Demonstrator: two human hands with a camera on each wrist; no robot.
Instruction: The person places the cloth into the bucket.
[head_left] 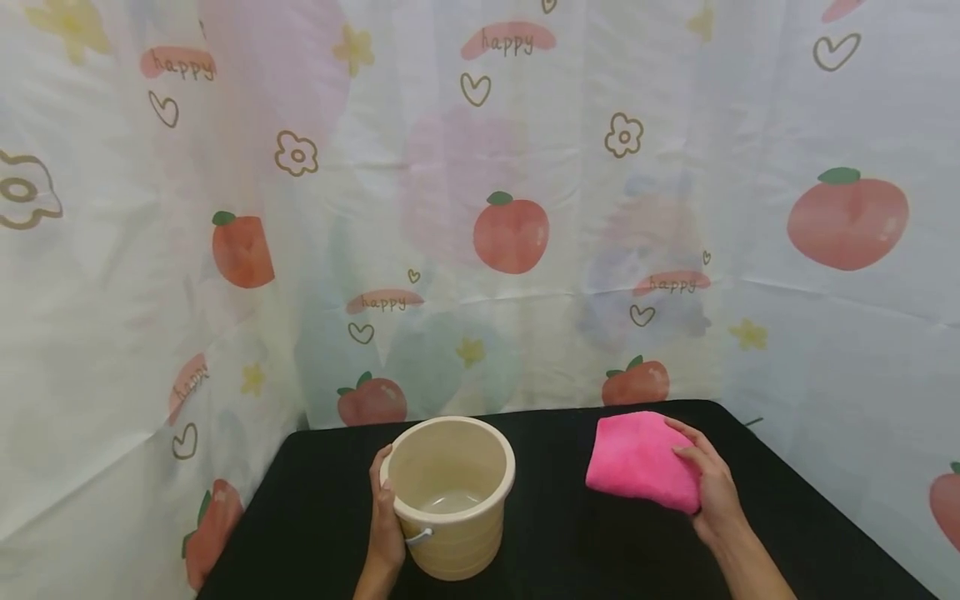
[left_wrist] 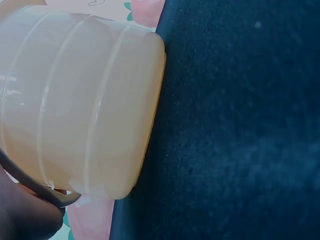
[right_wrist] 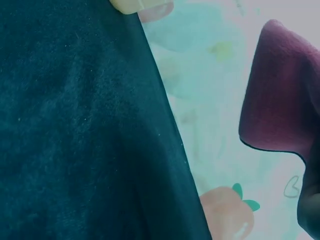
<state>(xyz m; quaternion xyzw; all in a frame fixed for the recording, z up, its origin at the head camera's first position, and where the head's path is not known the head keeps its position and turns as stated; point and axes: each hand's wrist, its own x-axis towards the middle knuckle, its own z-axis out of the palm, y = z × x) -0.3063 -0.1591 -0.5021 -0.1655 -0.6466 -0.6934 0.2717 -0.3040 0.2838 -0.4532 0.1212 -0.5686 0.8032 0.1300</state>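
A cream plastic bucket (head_left: 453, 533) stands upright on the black-covered table, its inside bare down to the bottom. My left hand (head_left: 385, 517) grips its left side, thumb at the rim and fingers behind. Part of the grey handle (head_left: 418, 537) shows at the front; in the left wrist view the ribbed bucket (left_wrist: 75, 100) fills the left, near a thumb. To the right, my right hand (head_left: 712, 483) pinches a folded pink cloth (head_left: 641, 458) by its right edge, above the table. The cloth (right_wrist: 277, 95) looks dark pink in the right wrist view.
The black cloth-covered table (head_left: 555, 500) spans the lower view. Behind it and at both sides hangs a pale curtain (head_left: 450, 350) printed with fruit, hearts and "happy". The curtain meets the table's back edge.
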